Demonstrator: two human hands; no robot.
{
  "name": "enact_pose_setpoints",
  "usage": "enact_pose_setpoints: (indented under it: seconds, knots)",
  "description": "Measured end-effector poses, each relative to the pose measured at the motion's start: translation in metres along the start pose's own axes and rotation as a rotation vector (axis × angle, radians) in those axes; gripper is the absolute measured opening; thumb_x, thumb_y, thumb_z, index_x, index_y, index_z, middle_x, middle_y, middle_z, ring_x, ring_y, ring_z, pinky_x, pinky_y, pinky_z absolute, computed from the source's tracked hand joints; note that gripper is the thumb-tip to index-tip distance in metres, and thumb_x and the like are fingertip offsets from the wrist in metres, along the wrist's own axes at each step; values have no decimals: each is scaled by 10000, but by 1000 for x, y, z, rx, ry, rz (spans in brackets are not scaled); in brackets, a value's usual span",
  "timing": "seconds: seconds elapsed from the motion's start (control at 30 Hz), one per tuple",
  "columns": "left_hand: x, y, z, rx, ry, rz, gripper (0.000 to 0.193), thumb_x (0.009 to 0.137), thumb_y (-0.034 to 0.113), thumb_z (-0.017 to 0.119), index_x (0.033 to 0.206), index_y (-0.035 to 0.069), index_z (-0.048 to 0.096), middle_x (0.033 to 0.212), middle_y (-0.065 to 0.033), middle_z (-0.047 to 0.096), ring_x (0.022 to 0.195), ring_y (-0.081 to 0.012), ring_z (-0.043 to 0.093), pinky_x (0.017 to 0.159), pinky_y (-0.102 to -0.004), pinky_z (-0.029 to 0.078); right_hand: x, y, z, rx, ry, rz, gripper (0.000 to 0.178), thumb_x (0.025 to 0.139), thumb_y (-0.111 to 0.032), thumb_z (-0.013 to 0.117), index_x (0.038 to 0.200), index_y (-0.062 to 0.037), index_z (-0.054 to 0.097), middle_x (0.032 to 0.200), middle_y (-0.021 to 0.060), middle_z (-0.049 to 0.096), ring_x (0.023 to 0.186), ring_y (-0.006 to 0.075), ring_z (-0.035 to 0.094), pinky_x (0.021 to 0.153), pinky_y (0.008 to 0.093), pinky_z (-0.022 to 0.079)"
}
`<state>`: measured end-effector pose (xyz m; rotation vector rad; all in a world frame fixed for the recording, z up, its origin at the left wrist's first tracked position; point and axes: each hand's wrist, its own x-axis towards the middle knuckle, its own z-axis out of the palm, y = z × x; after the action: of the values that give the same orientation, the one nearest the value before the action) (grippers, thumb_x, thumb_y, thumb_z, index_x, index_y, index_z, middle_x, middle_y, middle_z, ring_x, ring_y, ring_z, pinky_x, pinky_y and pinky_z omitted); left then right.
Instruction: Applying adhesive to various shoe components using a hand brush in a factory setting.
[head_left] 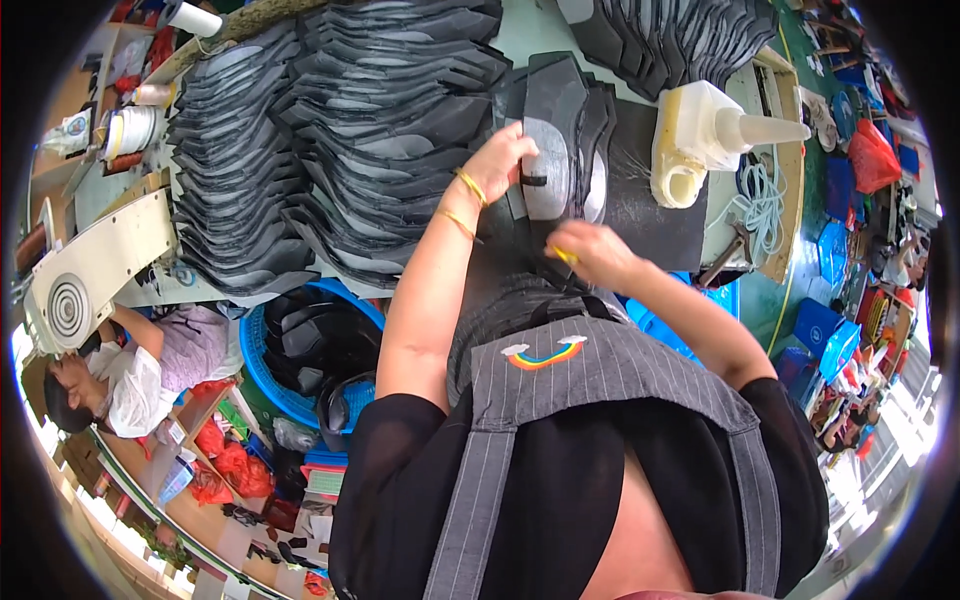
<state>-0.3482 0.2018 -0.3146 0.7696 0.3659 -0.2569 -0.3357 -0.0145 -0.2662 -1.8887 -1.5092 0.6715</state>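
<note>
A black-and-grey cut piece point(545, 190), which looks like a shoe upper, lies at the front of the bench before me. My left hand point(498, 163) is closed on its left edge, thumb and fingertips at the grey patch. Just below the piece, on the right, my right hand point(597, 256) is curled around a small yellow-handled tool point(566, 257); its working end is hidden, so its kind does not show. More layered pieces point(598, 130) lie against the held one on its right side.
Long overlapping rows of black-and-grey pieces point(375, 150) fill the bench's left side. Right of my hands stands a translucent bottle point(700, 125) with a cone spout, near a coiled pale cord point(765, 210). A blue basket point(262, 365) of dark pieces sits below left. Another person point(130, 375) works at far left.
</note>
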Motion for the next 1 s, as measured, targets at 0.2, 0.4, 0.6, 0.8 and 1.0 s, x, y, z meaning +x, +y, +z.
enact_pose_setpoints:
  seconds: [0.2,0.4,0.6,0.8,1.0]
  knots:
    - [-47,28,26,-2,127,74,378,816,56,462,1193,62,492,975,-17,593,878,-110,579,779,-276,484,-8,23,-43,691,868,547,114,883,-115,589,906,-6,611,791,47,615,636,106,586,568,222,507]
    - [34,144,52,147,11,349,369,811,72,417,1164,20,508,1090,-56,588,992,-150,559,882,-297,434,-6,53,-27,798,743,603,132,878,-131,599,908,-2,604,759,49,622,564,82,575,514,214,473]
    - [81,171,67,143,-43,195,352,800,115,447,1136,55,529,1100,-52,590,1019,-172,553,889,-330,434,-53,36,-52,762,947,760,156,895,-139,576,934,6,622,794,56,627,578,88,569,540,200,453]
    - [204,207,-9,257,382,322,174,804,131,501,960,103,571,956,-56,594,842,-209,593,751,-397,488,-58,38,-62,761,1036,785,169,900,-144,571,941,15,610,790,60,615,574,98,569,545,206,452]
    - [157,124,15,1037,591,814,358,801,283,684,921,-27,551,828,-109,537,746,-213,519,696,-343,436,-85,33,-75,669,1179,757,134,882,-114,592,938,6,607,799,46,610,633,102,583,609,218,469]
